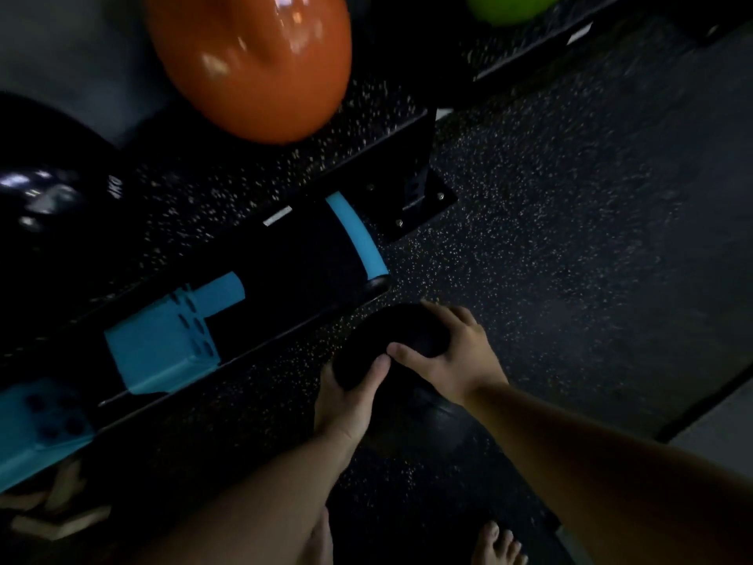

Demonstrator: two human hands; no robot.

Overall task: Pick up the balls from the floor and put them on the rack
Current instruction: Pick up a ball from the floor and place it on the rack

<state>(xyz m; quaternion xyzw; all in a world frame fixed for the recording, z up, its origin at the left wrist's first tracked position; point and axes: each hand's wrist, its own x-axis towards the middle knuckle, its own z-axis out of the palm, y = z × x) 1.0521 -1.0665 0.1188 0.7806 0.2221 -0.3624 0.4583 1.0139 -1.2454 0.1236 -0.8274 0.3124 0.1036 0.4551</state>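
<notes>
A small black ball sits low over the speckled floor just in front of the rack. My left hand grips its near left side and my right hand wraps its right side, thumbs almost touching on top. The black rack runs diagonally from lower left to upper right. On its shelves rest a glossy orange ball, a large black ball at the left edge, and a green ball at the top.
Blue foam blocks and a blue tube lie on the rack's lowest shelf. Another dark round object sits on the floor under my wrists. My bare feet show at the bottom. Speckled rubber floor stretches right.
</notes>
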